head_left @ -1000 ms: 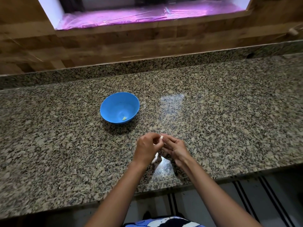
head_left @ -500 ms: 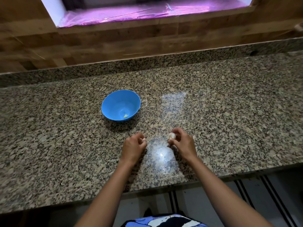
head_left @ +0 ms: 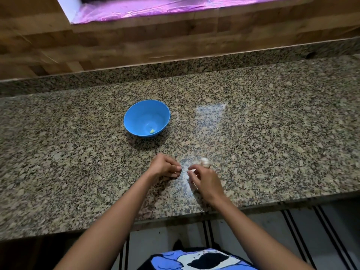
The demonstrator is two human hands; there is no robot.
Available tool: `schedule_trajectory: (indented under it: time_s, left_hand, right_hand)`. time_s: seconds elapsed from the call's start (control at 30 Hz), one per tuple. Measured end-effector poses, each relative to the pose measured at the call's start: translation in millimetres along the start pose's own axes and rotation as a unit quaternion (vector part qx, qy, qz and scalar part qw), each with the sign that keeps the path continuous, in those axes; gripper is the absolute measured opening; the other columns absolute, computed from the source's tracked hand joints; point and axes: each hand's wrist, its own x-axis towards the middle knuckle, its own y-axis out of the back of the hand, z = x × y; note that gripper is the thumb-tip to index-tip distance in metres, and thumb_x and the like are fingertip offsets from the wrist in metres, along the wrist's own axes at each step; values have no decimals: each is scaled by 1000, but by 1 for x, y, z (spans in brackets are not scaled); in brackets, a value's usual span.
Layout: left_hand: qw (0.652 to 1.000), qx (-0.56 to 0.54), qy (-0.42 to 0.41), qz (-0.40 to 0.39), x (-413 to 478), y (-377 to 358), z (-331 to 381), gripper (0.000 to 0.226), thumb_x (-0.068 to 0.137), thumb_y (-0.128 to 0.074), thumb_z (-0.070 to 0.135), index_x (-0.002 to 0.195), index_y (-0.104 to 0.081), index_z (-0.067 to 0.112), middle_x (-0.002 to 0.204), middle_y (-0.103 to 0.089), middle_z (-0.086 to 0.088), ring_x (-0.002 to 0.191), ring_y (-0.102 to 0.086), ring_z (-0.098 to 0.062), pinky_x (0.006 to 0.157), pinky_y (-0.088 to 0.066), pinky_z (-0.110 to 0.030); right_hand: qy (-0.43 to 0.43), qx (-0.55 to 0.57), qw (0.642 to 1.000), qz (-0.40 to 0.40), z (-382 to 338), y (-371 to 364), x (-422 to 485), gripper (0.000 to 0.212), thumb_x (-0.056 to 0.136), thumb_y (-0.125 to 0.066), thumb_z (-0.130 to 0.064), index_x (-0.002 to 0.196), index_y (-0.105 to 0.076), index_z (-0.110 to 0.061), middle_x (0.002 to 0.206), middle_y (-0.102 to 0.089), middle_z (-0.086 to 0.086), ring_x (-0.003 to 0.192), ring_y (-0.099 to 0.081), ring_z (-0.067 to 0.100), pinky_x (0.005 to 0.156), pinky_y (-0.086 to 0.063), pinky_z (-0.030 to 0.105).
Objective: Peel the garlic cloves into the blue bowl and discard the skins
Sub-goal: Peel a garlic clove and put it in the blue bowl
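Garlic clove (head_left: 205,162) shows as a pale lump at the far side of the right hand (head_left: 204,182), touching its fingers. Whether it is gripped or resting on the counter (head_left: 78,172) I cannot tell. A second ago both hands were locked together on it; they then drew apart, and now they sit near each other again with a narrow gap between. The right hand's fingertips pinch a white scrap (head_left: 191,170), likely skin just torn free, so peeling seems under way, not finished. The left hand (head_left: 165,168) is curled, thumb to fingertips; what it holds, if anything, is hidden. The clove's long axis seems to slant from far-left to near-right of the right hand, but blur hides which end is the tip. Beyond the left hand, well apart, the blue bowl (head_left: 136,115) has not moved — one peeled clove (head_left: 152,130) lies inside.
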Motion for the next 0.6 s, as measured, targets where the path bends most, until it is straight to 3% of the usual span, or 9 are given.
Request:
schedule_trajectory:
  time_s: [0.1,0.23,0.43,0.6]
  left_hand:
    - [999,-8,36,-22,0,4,7,13,79,-67,-5,92,-68,-9,84,-70,-19,72,-68,-24,67,-59,-29]
    - [998,10,53,-19,1,3,14,9,81,-63,-9,89,-65,-11,74,-68,-17,60,-66,-20,53,-56,-23]
    - [997,52,51,1,6,-2,17,3,81,-64,-9,80,-66,-7,66,-67,-13,54,-65,-18,50,-56,-24]
    - [996,78,39,12,7,-5,19,3,80,-67,-6,81,-66,-8,70,-68,-15,58,-65,-21,55,-57,-28]
  right_hand:
    - [-57,-51,997,-19,2,-7,4,18,91,-58,-32,99,-67,-19,91,-70,0,79,-64,14,72,-54,34]
    - [-117,11,992,-42,0,-6,18,14,87,-63,-32,86,-68,-19,85,-70,-2,74,-64,12,73,-55,34]
    - [-189,8,980,-67,0,-1,35,20,82,-67,-40,78,-71,-21,68,-70,-7,68,-66,7,63,-49,25]
    - [-215,26,974,-71,0,-2,41,21,80,-70,-40,76,-71,-19,61,-69,-8,64,-66,5,67,-53,28]
